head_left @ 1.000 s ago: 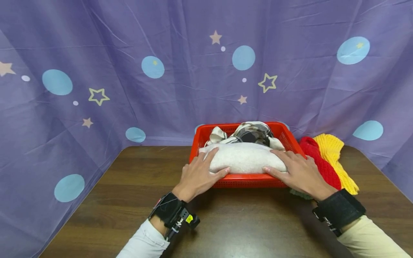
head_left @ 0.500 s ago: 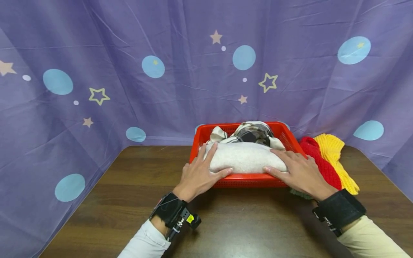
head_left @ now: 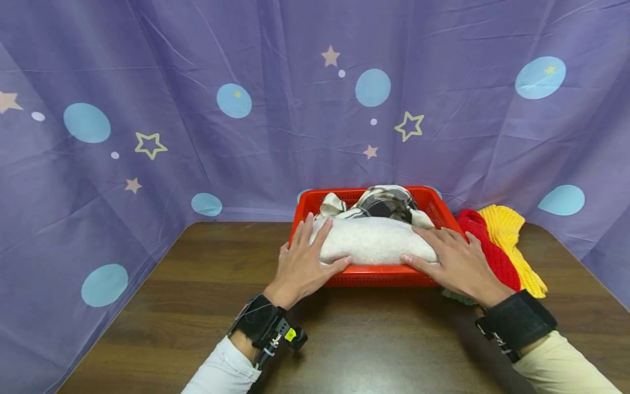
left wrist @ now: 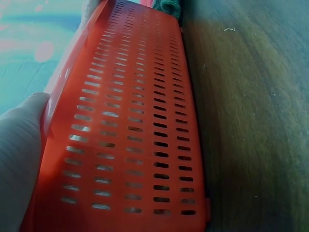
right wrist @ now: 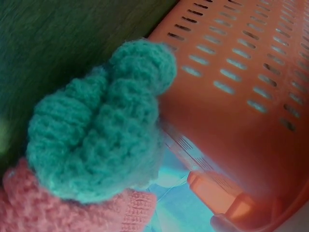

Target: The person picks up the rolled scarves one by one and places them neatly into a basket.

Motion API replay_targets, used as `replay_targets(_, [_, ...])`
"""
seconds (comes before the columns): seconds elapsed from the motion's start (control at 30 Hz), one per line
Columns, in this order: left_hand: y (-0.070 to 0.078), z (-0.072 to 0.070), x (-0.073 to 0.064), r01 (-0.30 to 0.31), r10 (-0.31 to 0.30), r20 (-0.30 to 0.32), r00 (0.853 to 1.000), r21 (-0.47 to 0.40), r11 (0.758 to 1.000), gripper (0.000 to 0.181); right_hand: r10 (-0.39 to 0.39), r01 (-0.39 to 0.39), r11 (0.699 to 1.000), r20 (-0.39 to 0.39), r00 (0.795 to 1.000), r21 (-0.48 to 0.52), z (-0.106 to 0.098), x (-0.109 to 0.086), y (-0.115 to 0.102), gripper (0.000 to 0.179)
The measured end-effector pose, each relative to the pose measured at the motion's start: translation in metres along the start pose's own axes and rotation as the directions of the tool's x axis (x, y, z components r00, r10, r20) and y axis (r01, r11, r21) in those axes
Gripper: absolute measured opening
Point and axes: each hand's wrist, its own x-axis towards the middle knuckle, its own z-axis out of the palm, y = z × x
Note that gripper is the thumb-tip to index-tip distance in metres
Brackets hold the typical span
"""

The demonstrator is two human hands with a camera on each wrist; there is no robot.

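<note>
Hands: left hand (head_left: 306, 262) and right hand (head_left: 458, 264), fingers spread, nearly straight, resting at either end of a white, fuzzy, rounded cloth roll (head_left: 376, 241) inside the front of a red slotted plastic basket (head_left: 381, 279). Risk, I reckon: uneven pressure might pop the soft roll over the rim, or skid the basket across the smooth, dark wood-grain surface (head_left: 374, 339). Alongside: green lumpy knit bundle (right wrist: 96, 130); red chunky knit (head_left: 494, 260); yellow ribbed knit (head_left: 507, 235). Behind the roll: cream-and-grey plaid cloth (head_left: 386, 203), bunched. Farthest: purple star-print curtain (head_left: 295, 153), creased.

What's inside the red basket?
In the red basket, a white cloth bundle lies in front of a crumpled plaid cloth. They hide the bottom, so whatever is underneath can't be seen.
</note>
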Motion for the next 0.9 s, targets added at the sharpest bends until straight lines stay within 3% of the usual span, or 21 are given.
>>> replay_targets(0.2, [0.0006,-0.0005,-0.0004,0.008,-0.008,0.024,1.0,0.001,1.0,0.095,-0.001,0.001,1.0,-0.006,1.0,0.005,0.0012,-0.0003,0.0006,0.083])
replay_targets(0.57, [-0.0011,0.0024,0.0011,-0.008,0.009,-0.038,0.999,0.039,0.999,0.08,0.044,-0.044,0.999,0.013,0.999,0.014,-0.0021,-0.0005,-0.0011,0.092])
replay_targets(0.9, [-0.0002,0.0027,0.0007,0.01,-0.009,-0.032,0.999,0.032,0.999,0.084,0.039,-0.039,0.999,0.0,0.999,0.003,-0.0004,-0.0005,-0.0008,0.091])
